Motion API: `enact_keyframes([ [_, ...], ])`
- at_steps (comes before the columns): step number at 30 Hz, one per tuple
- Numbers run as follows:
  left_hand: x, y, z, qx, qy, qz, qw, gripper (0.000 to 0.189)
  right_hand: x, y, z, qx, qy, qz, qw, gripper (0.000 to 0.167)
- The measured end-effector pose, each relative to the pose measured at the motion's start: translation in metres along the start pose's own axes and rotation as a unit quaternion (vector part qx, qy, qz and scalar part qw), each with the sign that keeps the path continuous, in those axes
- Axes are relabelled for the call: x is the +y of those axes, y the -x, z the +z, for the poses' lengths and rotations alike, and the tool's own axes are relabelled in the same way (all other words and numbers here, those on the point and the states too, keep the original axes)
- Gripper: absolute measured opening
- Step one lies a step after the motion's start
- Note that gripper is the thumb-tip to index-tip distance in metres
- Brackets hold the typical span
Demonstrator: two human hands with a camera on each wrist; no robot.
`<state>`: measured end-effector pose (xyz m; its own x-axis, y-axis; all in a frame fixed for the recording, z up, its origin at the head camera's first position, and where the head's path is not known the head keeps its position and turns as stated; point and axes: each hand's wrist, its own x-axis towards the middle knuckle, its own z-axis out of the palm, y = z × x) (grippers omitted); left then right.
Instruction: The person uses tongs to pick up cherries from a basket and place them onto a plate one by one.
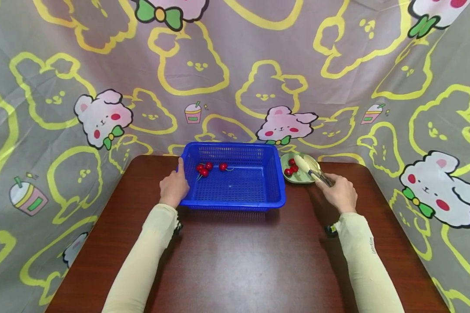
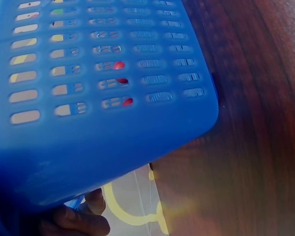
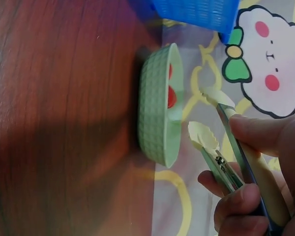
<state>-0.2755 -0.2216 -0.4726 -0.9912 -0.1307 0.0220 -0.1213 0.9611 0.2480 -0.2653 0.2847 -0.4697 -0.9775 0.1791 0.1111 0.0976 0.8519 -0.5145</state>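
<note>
My left hand grips the left rim of a blue plastic basket; in the left wrist view its fingers curl at the rim. Several red cherries with green stems lie in the basket's left half. To the right of the basket stands a light green bowl with red cherries inside. Tongs with cream tips are held in my right hand, between thumb and fingers. Their tips are spread apart above the bowl, with nothing between them.
Basket and bowl stand on the far part of a dark brown wooden table. A grey curtain with yellow outlines and white rabbit heads hangs behind the table and along both sides.
</note>
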Motion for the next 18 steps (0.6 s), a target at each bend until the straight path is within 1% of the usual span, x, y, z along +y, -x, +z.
enact_keyframes([
  [6, 0.000, 0.001, -0.001, -0.001, -0.001, -0.001, 1.0000, 0.086, -0.007, 0.004, -0.005, 0.006, -0.021, -0.003, 0.9997, 0.059],
  [10, -0.001, 0.001, -0.001, 0.000, -0.003, 0.003, 1.0000, 0.087, -0.017, 0.007, -0.009, 0.014, -0.034, -0.012, 0.9992, 0.059],
  [14, -0.001, 0.001, 0.000, -0.002, -0.002, 0.004, 1.0000, 0.088, -0.032, 0.011, -0.014, 0.018, -0.038, -0.024, 0.9988, 0.060],
  [18, -0.001, 0.000, 0.000, -0.005, -0.005, 0.001, 1.0000, 0.088, -0.053, 0.016, -0.020, 0.020, -0.044, -0.043, 0.9979, 0.060],
])
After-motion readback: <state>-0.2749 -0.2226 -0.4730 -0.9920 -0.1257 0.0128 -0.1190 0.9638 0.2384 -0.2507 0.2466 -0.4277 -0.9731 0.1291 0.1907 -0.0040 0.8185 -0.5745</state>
